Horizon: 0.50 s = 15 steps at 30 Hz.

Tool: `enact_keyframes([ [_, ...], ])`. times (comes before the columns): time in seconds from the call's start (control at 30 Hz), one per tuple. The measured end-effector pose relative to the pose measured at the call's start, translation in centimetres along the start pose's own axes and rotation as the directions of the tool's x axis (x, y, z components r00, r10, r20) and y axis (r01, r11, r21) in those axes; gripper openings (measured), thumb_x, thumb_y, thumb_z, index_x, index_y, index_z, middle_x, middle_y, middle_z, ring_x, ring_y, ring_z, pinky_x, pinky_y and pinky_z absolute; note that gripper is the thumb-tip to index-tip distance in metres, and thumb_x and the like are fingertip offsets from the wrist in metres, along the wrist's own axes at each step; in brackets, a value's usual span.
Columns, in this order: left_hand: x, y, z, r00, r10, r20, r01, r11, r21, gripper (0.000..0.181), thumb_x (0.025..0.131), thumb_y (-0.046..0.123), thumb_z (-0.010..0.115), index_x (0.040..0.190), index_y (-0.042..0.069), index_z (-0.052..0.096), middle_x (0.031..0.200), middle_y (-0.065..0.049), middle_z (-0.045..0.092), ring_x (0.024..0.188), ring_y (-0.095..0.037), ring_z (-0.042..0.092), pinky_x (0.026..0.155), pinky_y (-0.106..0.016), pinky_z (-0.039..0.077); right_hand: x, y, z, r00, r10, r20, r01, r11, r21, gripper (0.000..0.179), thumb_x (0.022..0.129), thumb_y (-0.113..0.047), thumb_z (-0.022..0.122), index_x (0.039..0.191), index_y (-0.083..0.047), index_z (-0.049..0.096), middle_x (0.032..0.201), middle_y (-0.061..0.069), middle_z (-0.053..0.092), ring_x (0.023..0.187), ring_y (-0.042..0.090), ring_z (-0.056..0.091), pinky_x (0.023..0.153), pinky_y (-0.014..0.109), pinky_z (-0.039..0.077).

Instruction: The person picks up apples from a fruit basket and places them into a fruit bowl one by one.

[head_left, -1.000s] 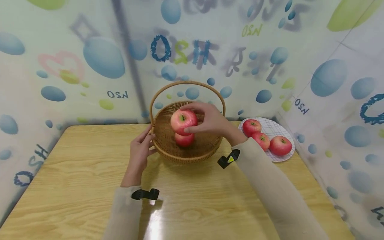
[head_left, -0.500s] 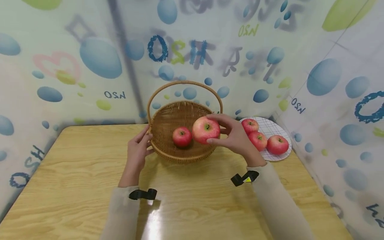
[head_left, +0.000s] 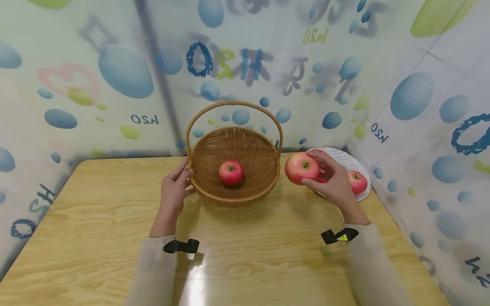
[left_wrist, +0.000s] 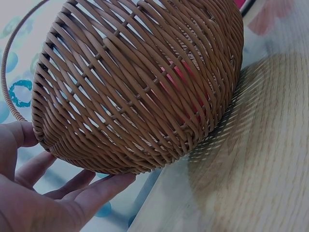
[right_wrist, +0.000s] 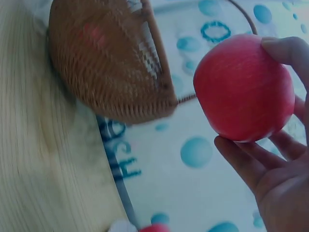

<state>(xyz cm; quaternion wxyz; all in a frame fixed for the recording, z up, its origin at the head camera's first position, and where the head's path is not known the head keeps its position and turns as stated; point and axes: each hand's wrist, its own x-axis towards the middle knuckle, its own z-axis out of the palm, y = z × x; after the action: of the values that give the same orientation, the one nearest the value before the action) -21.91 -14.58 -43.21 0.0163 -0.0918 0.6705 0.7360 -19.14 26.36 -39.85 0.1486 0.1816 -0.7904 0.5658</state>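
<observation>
Apple [head_left: 300,168] is gripped by the right hand [head_left: 334,182] at three o'clock from the wicker basket [head_left: 235,142], whose nine o'clock side is touched by the left hand [head_left: 173,191], fingers straightened (at twelve, backward "H2O" lettering [head_left: 226,63] can be read).

The head view looks forward and down across the table [head_left: 249,263] — both wrist views, closer in, share the basket [left_wrist: 135,87].

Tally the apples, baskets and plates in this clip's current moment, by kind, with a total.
Apples: 5, two mostly hidden behind the right hand
Basket: 1
Plate: 1
Total: 7
</observation>
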Motion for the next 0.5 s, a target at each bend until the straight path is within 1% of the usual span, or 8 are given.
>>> enact_keyframes([
  [0.07, 0.0, 0.0, 0.0, 1.000, 0.001, 0.001, -0.001, 1.000, 0.002, 0.049, 0.104, 0.027, 0.053, 0.151, 0.036, 0.045, 0.156, -0.010, 0.046, 0.119, -0.018, 0.068, 0.076, -0.020, 0.060, -0.1, 0.1, -0.9, 0.999, 0.034, -0.041, -0.033, 0.999, 0.013, 0.063, 0.080, 0.007, 0.079, 0.139, -0.005, 0.059, 0.127, -0.013, 0.063, 0.110, 0.002, 0.063, 0.090, 0.012, 0.054],
  [0.13, 0.1, 0.0, 0.0, 1.000, 0.002, 0.002, -0.002, 1.000, 0.003, 0.049, 0.104, 0.027, 0.052, 0.151, 0.037, 0.045, 0.157, -0.009, 0.046, 0.122, -0.021, 0.066, 0.076, -0.021, 0.060, -0.1, 0.2, -1.8, 0.994, 0.064, -0.089, -0.063, 0.998, 0.022, 0.062, 0.081, 0.008, 0.077, 0.139, -0.004, 0.058, 0.125, -0.014, 0.063, 0.108, 0.003, 0.063, 0.088, 0.011, 0.054],
  [0.17, 0.1, -0.1, 0.0, 1.000, 0.003, 0.002, -0.003, 1.000, 0.004, 0.049, 0.104, 0.027, 0.052, 0.151, 0.038, 0.045, 0.157, -0.009, 0.046, 0.123, -0.023, 0.065, 0.076, -0.021, 0.060, -0.1, 0.2, -2.2, 0.991, 0.076, -0.111, -0.075, 0.997, 0.011, 0.061, 0.082, 0.007, 0.077, 0.139, -0.004, 0.058, 0.124, -0.014, 0.062, 0.107, 0.004, 0.063, 0.087, 0.011, 0.054],
  [0.27, 0.1, -0.1, 0.0, 1.000, 0.001, 0.004, -0.001, 1.000, 0.001, 0.049, 0.104, 0.027, 0.052, 0.151, 0.038, 0.045, 0.157, -0.009, 0.045, 0.128, -0.027, 0.062, 0.076, -0.021, 0.060, 0.2, 0.2, -3.3, 0.977, 0.118, -0.178, -0.131, 0.989, -0.067, 0.060, 0.085, -0.001, 0.077, 0.140, -0.007, 0.056, 0.125, -0.016, 0.060, 0.109, 0.003, 0.060, 0.086, 0.008, 0.053],
  [0.37, 0.1, -0.1, 0.0, 1.000, -0.003, 0.006, 0.003, 1.000, -0.001, 0.049, 0.104, 0.027, 0.052, 0.152, 0.037, 0.044, 0.157, -0.010, 0.045, 0.129, -0.028, 0.061, 0.076, -0.020, 0.060, 0.5, 0.6, -4.5, 0.963, 0.150, -0.223, -0.189, 0.968, -0.163, 0.061, 0.088, -0.011, 0.077, 0.144, -0.013, 0.054, 0.128, -0.018, 0.056, 0.112, 0.000, 0.058, 0.086, 0.006, 0.051],
  [0.5, 0.0, -0.1, -0.1, 1.000, -0.006, 0.008, 0.006, 1.000, -0.002, 0.050, 0.104, 0.027, 0.052, 0.152, 0.037, 0.044, 0.154, -0.012, 0.047, 0.128, -0.027, 0.062, 0.076, -0.020, 0.060, 1.1, 1.3, -6.0, 0.947, 0.181, -0.266, -0.242, 0.945, -0.219, 0.065, 0.091, -0.018, 0.076, 0.150, -0.022, 0.050, 0.132, -0.015, 0.053, 0.112, -0.001, 0.056, 0.086, 0.004, 0.049],
])
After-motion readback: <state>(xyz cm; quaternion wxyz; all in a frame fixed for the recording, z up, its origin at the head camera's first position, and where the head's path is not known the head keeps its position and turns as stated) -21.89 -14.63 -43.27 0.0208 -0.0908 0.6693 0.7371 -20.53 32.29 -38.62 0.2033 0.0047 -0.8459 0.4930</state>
